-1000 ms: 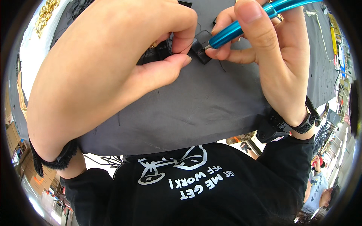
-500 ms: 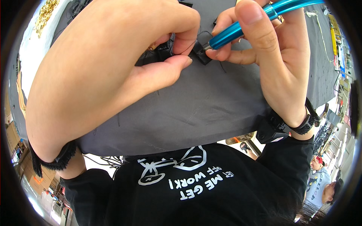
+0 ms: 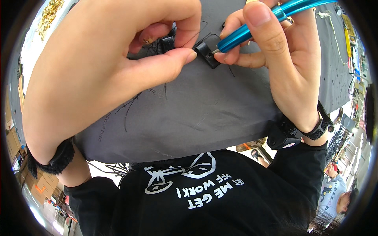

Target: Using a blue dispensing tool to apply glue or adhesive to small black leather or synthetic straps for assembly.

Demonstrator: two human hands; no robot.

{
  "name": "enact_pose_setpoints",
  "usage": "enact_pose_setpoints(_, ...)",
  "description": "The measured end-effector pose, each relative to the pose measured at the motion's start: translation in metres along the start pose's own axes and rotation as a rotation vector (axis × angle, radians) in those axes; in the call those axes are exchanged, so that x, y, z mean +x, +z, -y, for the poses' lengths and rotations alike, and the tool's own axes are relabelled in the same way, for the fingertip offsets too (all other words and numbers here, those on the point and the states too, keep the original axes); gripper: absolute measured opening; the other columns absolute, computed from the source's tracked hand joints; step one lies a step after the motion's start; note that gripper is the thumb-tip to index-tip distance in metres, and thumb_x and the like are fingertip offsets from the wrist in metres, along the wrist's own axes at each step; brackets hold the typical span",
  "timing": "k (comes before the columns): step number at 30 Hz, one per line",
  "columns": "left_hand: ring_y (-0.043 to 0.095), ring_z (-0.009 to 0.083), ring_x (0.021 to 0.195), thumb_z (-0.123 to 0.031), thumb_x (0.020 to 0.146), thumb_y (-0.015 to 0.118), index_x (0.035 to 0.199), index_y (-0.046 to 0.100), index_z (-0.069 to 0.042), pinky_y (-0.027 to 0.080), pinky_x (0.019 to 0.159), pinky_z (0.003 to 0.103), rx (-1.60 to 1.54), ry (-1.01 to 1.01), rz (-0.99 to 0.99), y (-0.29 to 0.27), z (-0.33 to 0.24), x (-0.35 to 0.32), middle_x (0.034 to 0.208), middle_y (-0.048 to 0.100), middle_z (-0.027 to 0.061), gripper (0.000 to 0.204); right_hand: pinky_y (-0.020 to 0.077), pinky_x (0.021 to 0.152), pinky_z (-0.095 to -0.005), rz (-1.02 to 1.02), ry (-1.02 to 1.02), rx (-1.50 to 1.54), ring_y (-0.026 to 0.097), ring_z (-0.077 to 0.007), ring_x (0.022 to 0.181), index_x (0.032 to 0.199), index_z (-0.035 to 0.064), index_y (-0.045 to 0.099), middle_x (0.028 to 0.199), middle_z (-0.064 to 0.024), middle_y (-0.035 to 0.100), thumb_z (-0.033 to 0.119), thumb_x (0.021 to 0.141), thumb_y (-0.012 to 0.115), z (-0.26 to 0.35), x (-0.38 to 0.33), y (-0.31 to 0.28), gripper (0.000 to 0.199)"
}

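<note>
At right, the right hand (image 3: pixel 289 53) holds a blue tool (image 3: pixel 239 37) against black material (image 3: pixel 204 50). The left hand (image 3: pixel 118 55) seemingly pinches thread (image 3: pixel 213 34) (midway, apparently: loop slack).

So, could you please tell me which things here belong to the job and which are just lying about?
Seemingly in use:
blue tool, in the right hand
black piece at its tip
dark thread, at the left hand

Seemingly lying about:
pale string, upper right
cardboard boxes, lower left
</note>
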State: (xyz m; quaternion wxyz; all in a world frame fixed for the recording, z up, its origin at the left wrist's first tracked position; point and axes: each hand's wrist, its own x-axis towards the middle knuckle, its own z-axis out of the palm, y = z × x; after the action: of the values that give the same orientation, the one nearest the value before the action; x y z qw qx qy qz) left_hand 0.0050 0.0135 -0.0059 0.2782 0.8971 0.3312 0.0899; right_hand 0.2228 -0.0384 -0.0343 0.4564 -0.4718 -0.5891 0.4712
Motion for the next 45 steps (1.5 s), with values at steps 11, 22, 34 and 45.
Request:
enact_pose_setpoints(11,0.036,0.0044,0.073,-0.015,0.094,0.072,0.090,0.059,-0.005,0.028,0.071,0.022,0.365,-0.175,-0.249,-0.031,0.035,-0.002,0.075,0.036,-0.0064,0.017,0.0641,0.072,-0.0379,0.014,0.033,0.003,0.068,-0.0189,0.072,0.120,0.0103,0.039,0.093,-0.0130,0.066,0.029,0.111,0.048,0.001,0.004,-0.005,0.022)
enact_pose_setpoints(22,0.043,0.0145,0.076,-0.005,0.088,0.069,0.105,0.063,-0.004,0.039,0.071,0.027,0.230,-0.057,-0.296,-0.014,0.016,0.000,0.085,0.050,0.0017,0.018,0.0630,0.066,-0.0330,0.244,0.175,0.176,0.069,-0.0203,0.069,0.119,0.0108,0.037,0.093,-0.0145,0.065,0.032,0.111,0.047,-0.003,-0.001,-0.009,0.025)
enact_pose_setpoints(34,0.057,0.0208,0.084,-0.005,0.085,0.075,0.107,0.069,-0.007,0.048,0.077,0.031,0.144,0.027,-0.203,0.002,0.025,0.017,0.097,0.056,0.0064,0.022,0.0641,0.062,-0.0369,0.086,0.043,0.234,0.067,-0.0198,0.066,0.125,0.0124,0.037,0.095,-0.0174,0.065,0.031,0.113,0.040,-0.010,0.008,-0.031,0.023)
enact_pose_setpoints(45,0.056,0.0201,0.084,-0.004,0.085,0.076,0.103,0.068,-0.005,0.048,0.076,0.031,0.077,0.100,-0.083,0.010,0.018,0.032,0.093,0.054,0.0063,0.019,0.0634,0.062,-0.0324,0.003,0.093,0.361,0.072,-0.0240,0.070,0.117,0.0087,0.039,0.095,-0.0138,0.066,0.027,0.111,0.047,-0.009,0.022,-0.041,0.021)
